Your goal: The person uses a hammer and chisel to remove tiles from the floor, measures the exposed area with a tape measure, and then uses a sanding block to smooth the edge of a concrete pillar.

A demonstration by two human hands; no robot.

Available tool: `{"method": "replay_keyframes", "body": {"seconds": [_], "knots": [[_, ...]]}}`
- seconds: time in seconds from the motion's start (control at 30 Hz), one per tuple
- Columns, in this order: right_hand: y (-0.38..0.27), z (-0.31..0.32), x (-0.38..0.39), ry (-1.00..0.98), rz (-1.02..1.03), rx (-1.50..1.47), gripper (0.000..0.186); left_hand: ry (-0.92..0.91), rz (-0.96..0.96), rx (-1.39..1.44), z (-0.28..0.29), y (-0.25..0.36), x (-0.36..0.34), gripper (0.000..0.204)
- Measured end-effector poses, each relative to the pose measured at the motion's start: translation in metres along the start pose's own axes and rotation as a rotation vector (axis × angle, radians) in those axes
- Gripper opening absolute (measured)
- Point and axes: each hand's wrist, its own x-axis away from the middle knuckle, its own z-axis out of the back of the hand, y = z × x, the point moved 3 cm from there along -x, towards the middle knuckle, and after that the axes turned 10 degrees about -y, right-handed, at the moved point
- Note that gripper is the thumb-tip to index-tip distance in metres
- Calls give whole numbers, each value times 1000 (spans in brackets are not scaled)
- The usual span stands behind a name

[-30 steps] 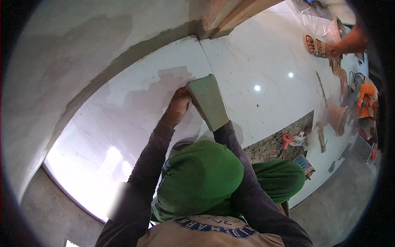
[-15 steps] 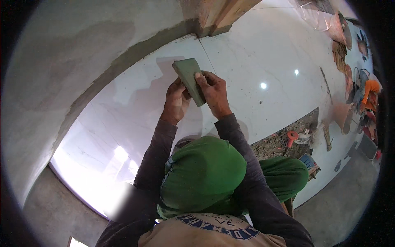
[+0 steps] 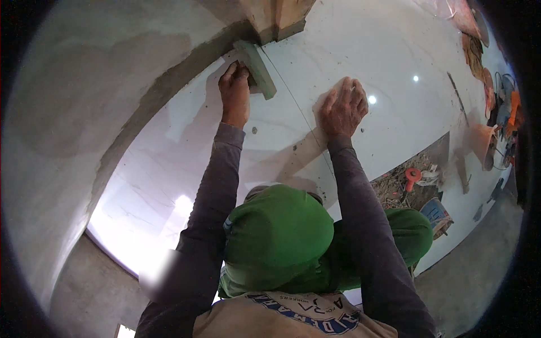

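My left hand (image 3: 234, 93) is closed around one side of a grey-green rectangular block (image 3: 259, 72), its material unclear to me. The block is tilted, its far end close to the foot of the wall (image 3: 107, 90) and its near end over the white tiled floor (image 3: 293, 152). To the right, across a thin dark tile joint, my right hand (image 3: 342, 108) rests palm down on the glossy tile with its fingers stretched out. It holds nothing. Part of my left hand's grip is hidden behind the block.
A wooden post (image 3: 286, 16) stands beyond the block. At right lie an untiled rubble patch (image 3: 389, 188) with a red-orange round-headed tool (image 3: 413, 176), a small bucket (image 3: 437, 215) beside my green-clad knee, and an orange tub (image 3: 482, 145). Crumbs dot the tiles.
Both hands held the block in front of me before. My right hand has let go and moved right onto the tile. My left hand has carried the block farther away, toward the wall corner.
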Motion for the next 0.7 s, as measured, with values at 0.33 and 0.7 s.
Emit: {"method": "replay_keyframes", "body": {"seconds": [0.33,0.7], "knots": [[-4,6,-4,-24,-17,-19,62,-9,-13,-17,-24,9,-15,25],[0,7,-5,-49,-30,-12,65,58,-36,-82,-27,9,2,24]]}}
